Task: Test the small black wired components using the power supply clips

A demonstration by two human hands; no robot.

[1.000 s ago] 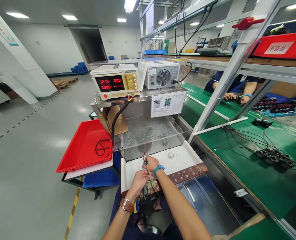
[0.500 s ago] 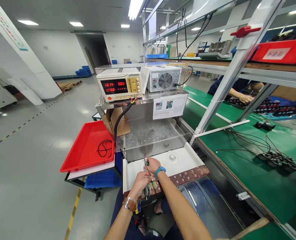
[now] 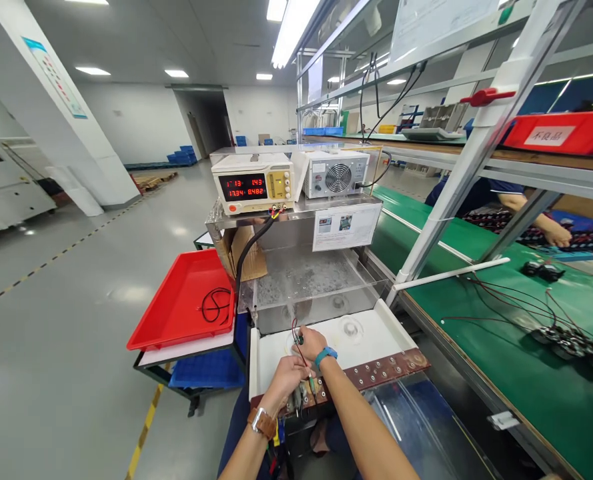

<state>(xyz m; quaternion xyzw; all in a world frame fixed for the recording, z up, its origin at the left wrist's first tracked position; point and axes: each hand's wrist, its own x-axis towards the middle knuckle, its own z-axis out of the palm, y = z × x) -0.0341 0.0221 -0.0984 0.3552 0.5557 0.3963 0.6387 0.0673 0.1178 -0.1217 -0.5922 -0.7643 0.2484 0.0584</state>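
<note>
My right hand (image 3: 310, 344), with a blue wristband, is closed around a small black part with red and black wires (image 3: 296, 333) over a white tray (image 3: 376, 327). My left hand (image 3: 285, 377), wearing a brown-strapped watch, pinches the wire ends against a brown copper strip (image 3: 376, 368) at the tray's near edge. Behind the tray sits a clear tank (image 3: 311, 280). Above it a beige power supply (image 3: 253, 185) shows red digits, with black cable running down from it.
A red tray (image 3: 181, 300) with a coiled black wire sits left on a cart over a blue bin. A green conveyor (image 3: 501, 313) runs right, carrying black wired parts (image 3: 566, 340). Another person's arm (image 3: 541, 223) works at the far right. A fan unit (image 3: 337, 173) stands beside the supply.
The power supply's readout has changed from 12.14 and 0.00 to other figures. The view has tilted up slightly; my hands stay at the copper strip. The other person's hand moved right.
</note>
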